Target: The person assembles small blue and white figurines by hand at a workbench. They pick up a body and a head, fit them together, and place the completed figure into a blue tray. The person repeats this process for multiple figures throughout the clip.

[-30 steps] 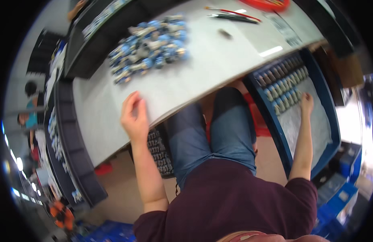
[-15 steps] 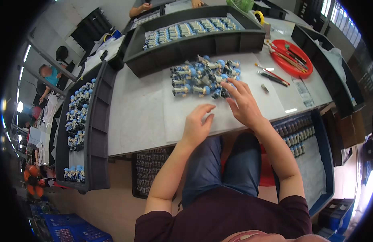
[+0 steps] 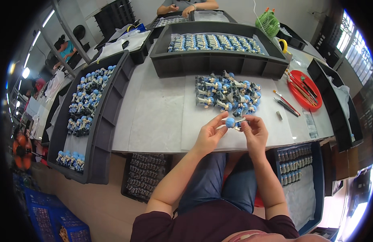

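Note:
A small figurine (image 3: 230,122) with a blue, ball-like head lies sideways between my hands, just in front of the pile. My left hand (image 3: 212,136) has its thumb and fingertips at the blue head. My right hand (image 3: 255,135) pinches the other end, and its fingers hide part of the body. Right behind them, a pile of similar figurines (image 3: 224,105), blue, white and dark, lies in loose rows on white paper (image 3: 194,135) spread over the table.
Behind the pile stands a grey crate (image 3: 218,66) with figurines in rows. Another crate (image 3: 104,133) of figurines is at left. To the right are a red dish (image 3: 294,94) of brushes, loose pens (image 3: 286,106) and a small grey block (image 3: 279,116). A co-worker's hands (image 3: 188,10) show across the table.
My right hand has come back from the pile with a figurine, and my left hand has closed in on its head. The view has shifted, so the table sits lower and further right.

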`<state>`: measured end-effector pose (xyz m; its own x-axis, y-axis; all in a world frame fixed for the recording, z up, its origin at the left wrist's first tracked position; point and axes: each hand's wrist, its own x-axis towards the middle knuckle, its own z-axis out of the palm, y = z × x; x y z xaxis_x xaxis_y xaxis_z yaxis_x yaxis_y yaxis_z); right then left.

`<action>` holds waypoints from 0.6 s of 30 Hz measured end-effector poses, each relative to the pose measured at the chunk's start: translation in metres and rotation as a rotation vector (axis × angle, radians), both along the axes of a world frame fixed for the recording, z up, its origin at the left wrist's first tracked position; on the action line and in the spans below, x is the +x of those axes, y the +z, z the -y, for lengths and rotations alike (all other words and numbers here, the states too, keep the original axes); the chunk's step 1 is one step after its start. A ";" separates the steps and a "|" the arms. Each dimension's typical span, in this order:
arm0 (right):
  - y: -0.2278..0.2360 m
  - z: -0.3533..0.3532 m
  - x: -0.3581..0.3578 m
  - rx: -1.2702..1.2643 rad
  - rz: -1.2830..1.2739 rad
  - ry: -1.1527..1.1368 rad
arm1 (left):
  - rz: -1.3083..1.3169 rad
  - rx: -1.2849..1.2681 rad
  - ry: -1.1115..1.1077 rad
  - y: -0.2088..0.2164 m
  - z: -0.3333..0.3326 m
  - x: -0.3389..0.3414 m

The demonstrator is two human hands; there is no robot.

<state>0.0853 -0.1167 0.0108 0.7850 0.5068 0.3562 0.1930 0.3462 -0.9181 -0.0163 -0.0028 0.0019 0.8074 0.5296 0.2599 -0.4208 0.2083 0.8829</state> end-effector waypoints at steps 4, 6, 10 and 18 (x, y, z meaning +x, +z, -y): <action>-0.010 -0.015 -0.006 -0.101 -0.231 0.166 | -0.007 -0.066 0.030 -0.002 -0.015 0.000; -0.012 -0.019 -0.006 -0.149 -0.220 0.212 | -0.048 -0.072 0.047 -0.009 -0.021 -0.003; -0.020 -0.019 -0.005 -0.152 -0.197 0.304 | -0.075 -0.166 0.098 -0.013 -0.022 -0.004; -0.022 -0.008 -0.004 -0.114 -0.193 0.385 | -0.069 -0.165 0.084 -0.016 -0.020 0.000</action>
<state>0.0816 -0.1085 -0.0116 0.5781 0.8026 0.1469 -0.1083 0.2540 -0.9611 -0.0161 0.0169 -0.0144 0.7715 0.6266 0.1098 -0.3825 0.3190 0.8671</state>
